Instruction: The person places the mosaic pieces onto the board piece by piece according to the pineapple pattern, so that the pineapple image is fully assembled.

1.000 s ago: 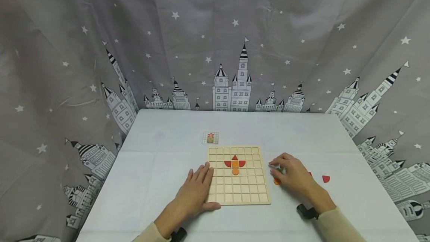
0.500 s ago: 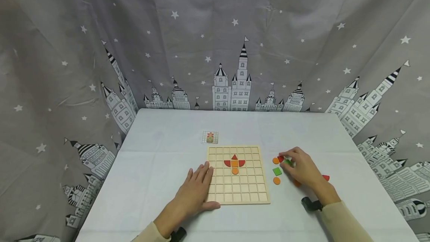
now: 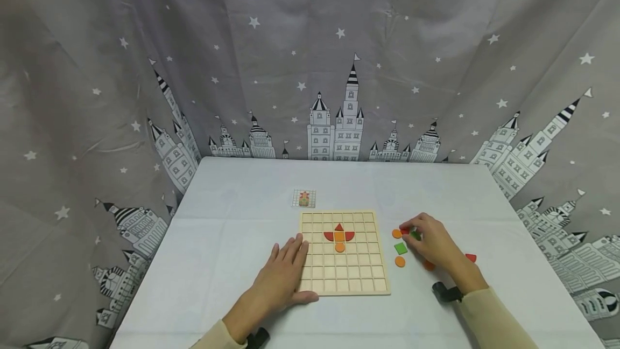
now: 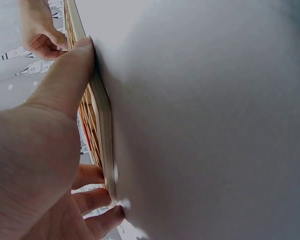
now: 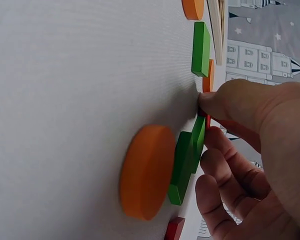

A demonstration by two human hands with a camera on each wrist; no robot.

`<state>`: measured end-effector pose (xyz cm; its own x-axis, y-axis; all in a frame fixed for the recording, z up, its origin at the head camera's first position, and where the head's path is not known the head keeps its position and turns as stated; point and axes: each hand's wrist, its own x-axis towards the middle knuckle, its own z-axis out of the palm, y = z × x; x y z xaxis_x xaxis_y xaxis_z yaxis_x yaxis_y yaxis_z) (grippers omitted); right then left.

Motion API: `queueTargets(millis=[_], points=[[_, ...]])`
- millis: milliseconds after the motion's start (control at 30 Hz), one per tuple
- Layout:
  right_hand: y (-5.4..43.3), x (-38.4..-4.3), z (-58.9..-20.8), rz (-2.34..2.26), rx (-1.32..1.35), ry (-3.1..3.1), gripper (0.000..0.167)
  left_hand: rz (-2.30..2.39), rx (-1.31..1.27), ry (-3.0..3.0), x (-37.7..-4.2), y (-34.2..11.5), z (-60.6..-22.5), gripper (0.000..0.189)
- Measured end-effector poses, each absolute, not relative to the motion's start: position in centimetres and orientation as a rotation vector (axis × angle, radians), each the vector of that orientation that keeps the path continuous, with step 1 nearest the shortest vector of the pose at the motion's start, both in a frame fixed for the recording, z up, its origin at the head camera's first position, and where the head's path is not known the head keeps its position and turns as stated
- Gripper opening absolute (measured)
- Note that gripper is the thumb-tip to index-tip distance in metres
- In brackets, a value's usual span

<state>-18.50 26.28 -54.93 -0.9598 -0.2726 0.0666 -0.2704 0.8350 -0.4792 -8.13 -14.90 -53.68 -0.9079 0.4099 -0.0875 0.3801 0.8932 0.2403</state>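
Observation:
My left hand [image 3: 281,273] lies flat with straight fingers over the left edge of the wooden grid board [image 3: 353,286]; its thumb reaches the near edge. On the board sit a red triangle [image 3: 339,227], an orange square [image 3: 339,236] flanked by two red quarter-round pieces [image 3: 350,236], and an orange disc [image 3: 340,248] below. Right of the board, my right hand [image 3: 438,244] pinches a red piece [image 5: 207,118] between thumb and index finger, low at the tabletop. Its shape is mostly hidden by the fingers. Green pieces [image 5: 182,167] lie just under that hand.
Beside the board lie a green square [image 3: 400,248] and orange discs [image 3: 400,262]. Another orange disc [image 5: 147,172] and a red piece [image 3: 471,257] are near the right wrist. A small pattern card [image 3: 304,199] sits behind the board; a grey curtain [image 3: 271,69] hangs behind the table.
My right hand has moved away from the board's right edge, back and to the right, onto the red piece, uncovering the green square and an orange disc. The left hand stays put.

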Motion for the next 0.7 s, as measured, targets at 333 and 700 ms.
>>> queueTargets(millis=[333, 700], points=[[26.21, -18.45, -55.06, -0.836, -0.436, 2.998, 0.023, 0.324, 0.611, 2.917, -7.96, -14.86, -53.53, 0.124], [25.66, -18.29, -54.34, -0.909, -0.509, 3.03, 0.024, 0.342, 0.618, 2.923, -7.98, -14.9, -53.54, 0.124]])
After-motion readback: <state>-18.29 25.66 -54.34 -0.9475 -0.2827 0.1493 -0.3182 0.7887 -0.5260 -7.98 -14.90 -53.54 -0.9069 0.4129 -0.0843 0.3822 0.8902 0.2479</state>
